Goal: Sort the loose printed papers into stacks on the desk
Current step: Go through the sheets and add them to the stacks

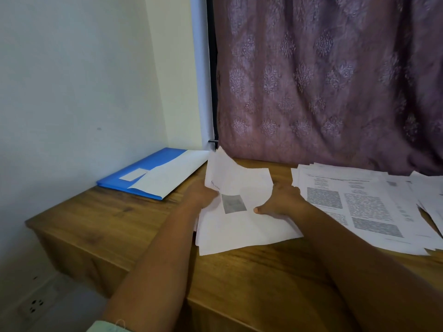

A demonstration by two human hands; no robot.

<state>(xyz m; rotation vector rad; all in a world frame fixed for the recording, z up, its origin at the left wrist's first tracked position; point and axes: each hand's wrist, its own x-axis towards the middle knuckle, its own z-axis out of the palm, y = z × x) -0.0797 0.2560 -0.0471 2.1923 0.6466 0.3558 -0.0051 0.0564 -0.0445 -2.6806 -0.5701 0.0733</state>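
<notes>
While both hands, left [202,194] and right [281,201], pinch the sheets [239,221], a blue folder [143,173] and printed pile [359,204] flank them; desk [100,212] edge bare.

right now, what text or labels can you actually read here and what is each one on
Nothing reads clearly.
Held sheet, gripped by the left hand and right hand: a short printed line by the left fingers, too blurred to read; a grey picture below it.
Printed papers on the right: columns of text, too small to read.
White label on the blue folder: blank or too small to tell.
</notes>
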